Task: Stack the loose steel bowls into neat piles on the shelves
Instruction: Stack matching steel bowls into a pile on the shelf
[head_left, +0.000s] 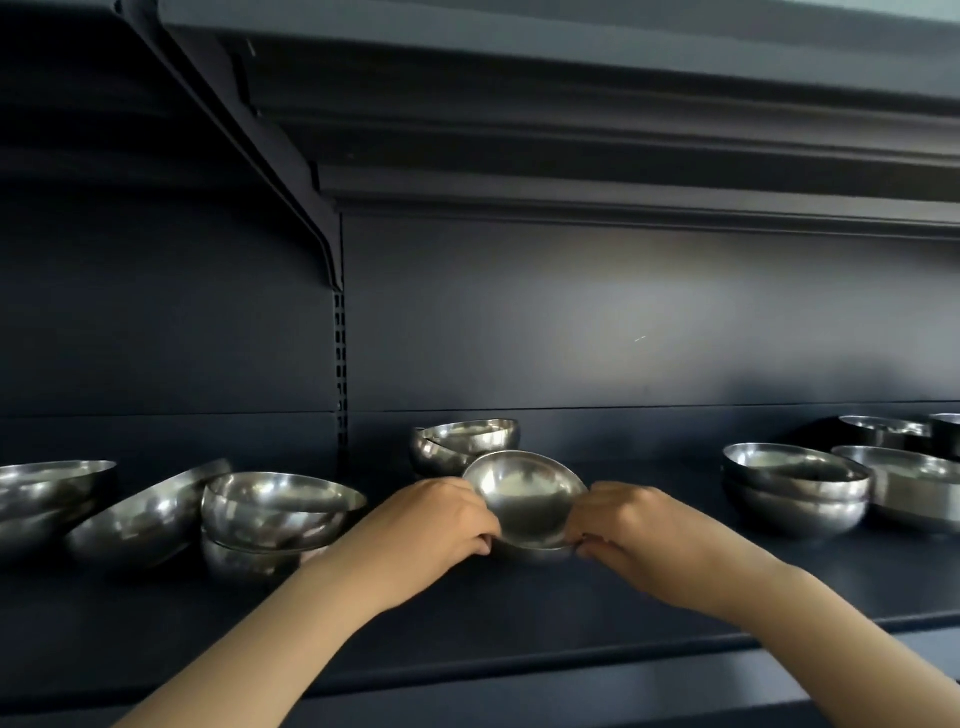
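Left hand and right hand grip opposite rims of the tilted bowl between them.

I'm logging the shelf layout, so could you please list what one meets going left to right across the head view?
Leaning bowls → uneven pile → left hand → held bowl → right hand → neat pile.

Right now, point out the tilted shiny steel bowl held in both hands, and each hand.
tilted shiny steel bowl (522, 496), head view, inner hollow.
left hand (431, 525), head view, back of hand.
right hand (631, 525), head view, back of hand.
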